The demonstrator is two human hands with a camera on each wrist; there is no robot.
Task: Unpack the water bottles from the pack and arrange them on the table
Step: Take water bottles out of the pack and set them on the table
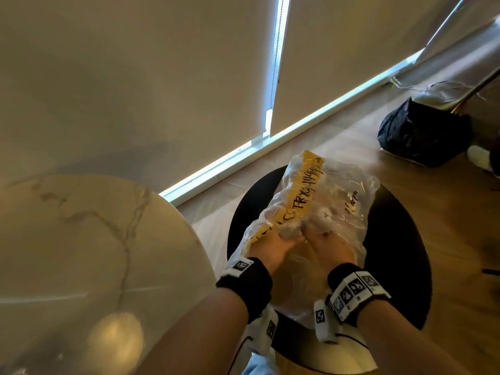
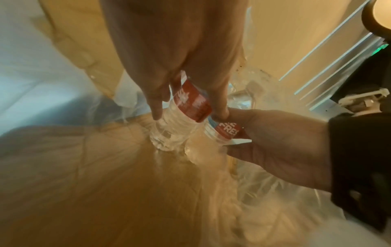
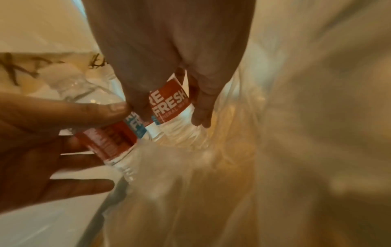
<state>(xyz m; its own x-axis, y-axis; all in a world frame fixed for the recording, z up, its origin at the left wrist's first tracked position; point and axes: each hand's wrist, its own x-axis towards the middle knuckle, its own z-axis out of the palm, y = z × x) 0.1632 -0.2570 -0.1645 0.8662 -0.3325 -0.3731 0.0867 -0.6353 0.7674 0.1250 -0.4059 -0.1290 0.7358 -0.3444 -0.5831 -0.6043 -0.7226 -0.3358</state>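
The pack (image 1: 319, 201) is a clear plastic wrap with a yellow tape strip (image 1: 297, 196) that has black writing on it. It lies on a round black stool (image 1: 400, 239), which stands just beside the right edge of the marble table (image 1: 81, 239). Both hands are pushed inside the open near end of the wrap.

The left hand (image 2: 180, 58) has its grip closed around one water bottle (image 2: 186, 117): the fingers and the thumb curl around the red label. The right hand (image 3: 169, 58) has its grip closed in the same way around a second water bottle (image 3: 175, 110), whose label reads "REFRESH". The two bottles touch each other inside the pack, near its middle. More bottles (image 3: 80, 86) show through the plastic at the far end, but they are blurred.

On the wooden floor, well apart from the stool, lies a black bag (image 1: 422, 133).
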